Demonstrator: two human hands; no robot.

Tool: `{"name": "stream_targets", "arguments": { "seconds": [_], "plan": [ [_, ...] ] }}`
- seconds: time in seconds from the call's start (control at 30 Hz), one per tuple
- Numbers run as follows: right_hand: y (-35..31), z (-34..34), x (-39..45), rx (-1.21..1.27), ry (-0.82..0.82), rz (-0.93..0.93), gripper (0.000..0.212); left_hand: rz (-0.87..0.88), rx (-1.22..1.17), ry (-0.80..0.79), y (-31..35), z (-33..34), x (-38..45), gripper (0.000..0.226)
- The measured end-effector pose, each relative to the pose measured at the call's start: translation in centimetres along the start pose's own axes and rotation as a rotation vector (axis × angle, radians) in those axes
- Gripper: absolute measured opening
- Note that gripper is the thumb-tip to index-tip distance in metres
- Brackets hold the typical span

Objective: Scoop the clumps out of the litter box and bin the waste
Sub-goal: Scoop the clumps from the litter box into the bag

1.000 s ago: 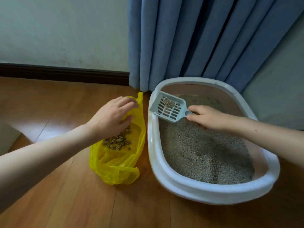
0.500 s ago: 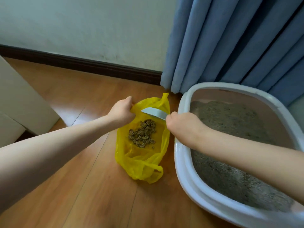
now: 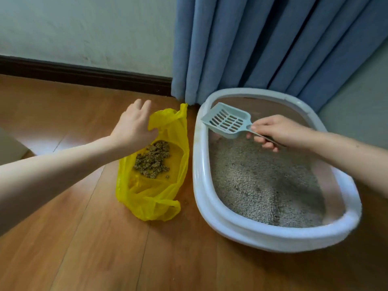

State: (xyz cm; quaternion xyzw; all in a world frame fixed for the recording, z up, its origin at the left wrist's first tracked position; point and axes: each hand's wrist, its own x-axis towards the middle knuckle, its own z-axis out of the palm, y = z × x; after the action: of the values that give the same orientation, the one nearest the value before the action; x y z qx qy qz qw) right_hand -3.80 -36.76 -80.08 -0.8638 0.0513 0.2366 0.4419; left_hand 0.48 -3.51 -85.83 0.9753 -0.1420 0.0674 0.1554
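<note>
A white oval litter box (image 3: 201,185) holds grey litter (image 3: 262,185). To its left a yellow plastic bag (image 3: 151,198) lies open on the floor with a pile of brown clumps (image 3: 152,159) inside. My right hand (image 3: 277,131) grips the handle of a grey-blue slotted scoop (image 3: 227,122). The scoop is empty and hovers over the box's far left end. My left hand (image 3: 133,124) lies at the bag's far left rim with straight fingers pointing away and the thumb against the plastic.
The wooden floor (image 3: 105,248) runs to a dark baseboard (image 3: 84,74) under a pale wall. Blue curtains (image 3: 273,43) hang right behind the litter box. A pale object's corner (image 3: 10,145) shows at the left edge.
The scoop went from the box, loaded, over the bag, tipped, and is now back above the box empty. My left hand's fingers have straightened at the bag's rim.
</note>
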Motion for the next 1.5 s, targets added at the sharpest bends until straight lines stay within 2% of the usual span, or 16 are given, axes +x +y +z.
{"name": "stream_targets", "arguments": {
  "seconds": [0.03,0.13,0.23,0.37,0.47,0.6,0.7,0.87,0.93,1.0,1.1,1.2,1.33,1.5],
  "plan": [
    [1.3,-1.8,-0.5,-0.094,0.0,0.036,0.024,0.076,-0.005,0.013,1.0,-0.1,0.1,0.048],
    [5.1,-6.5,-1.9,-0.598,0.045,0.13,0.032,0.284,-0.059,-0.035,4.0,-0.2,-0.2,0.044],
    [6.8,-9.9,-3.3,-0.768,0.061,0.277,0.036,0.433,-0.089,-0.121,6.7,-0.1,-0.9,0.043],
    [7.1,-10.5,-3.9,-1.005,0.002,0.365,0.034,0.502,-0.06,-0.336,8.5,0.4,-1.7,0.074],
    [8.0,-8.3,-3.2,-0.985,-0.073,0.308,0.033,0.496,-0.01,-0.432,8.6,1.0,-2.0,0.09],
    [9.7,-3.0,-1.6,-0.821,-0.112,0.106,0.032,0.475,-0.056,-0.437,8.2,1.3,-1.8,0.091],
    [11.2,-0.7,-1.4,-0.585,-0.059,0.072,0.027,0.48,-0.059,-0.429,8.2,1.3,-1.7,0.088],
    [12.8,-2.5,-2.5,-0.328,-0.023,0.102,0.025,0.494,-0.068,-0.413,8.0,1.4,-1.5,0.086],
    [13.3,-4.0,-2.6,-0.29,-0.004,0.092,0.035,0.507,-0.066,-0.427,7.9,1.2,-1.1,0.084],
    [13.6,-5.7,-2.5,-0.317,0.027,0.074,0.037,0.527,-0.06,-0.432,7.7,0.9,-0.7,0.082],
    [13.5,-8.1,-1.7,-0.341,0.155,0.067,0.019,0.561,-0.038,-0.417,7.3,0.6,0.0,0.08],
    [13.0,-9.7,-0.3,-0.404,0.258,0.057,0.021,0.578,-0.013,-0.424,7.2,0.7,0.3,0.079],
    [10.6,-11.0,2.5,-0.758,0.321,0.113,0.031,0.572,-0.031,-0.426,7.1,0.9,0.4,0.078],
    [6.5,-10.3,7.0,-1.131,0.253,0.209,0.031,0.543,-0.048,-0.388,7.2,1.0,0.5,0.081]
  ]
}}
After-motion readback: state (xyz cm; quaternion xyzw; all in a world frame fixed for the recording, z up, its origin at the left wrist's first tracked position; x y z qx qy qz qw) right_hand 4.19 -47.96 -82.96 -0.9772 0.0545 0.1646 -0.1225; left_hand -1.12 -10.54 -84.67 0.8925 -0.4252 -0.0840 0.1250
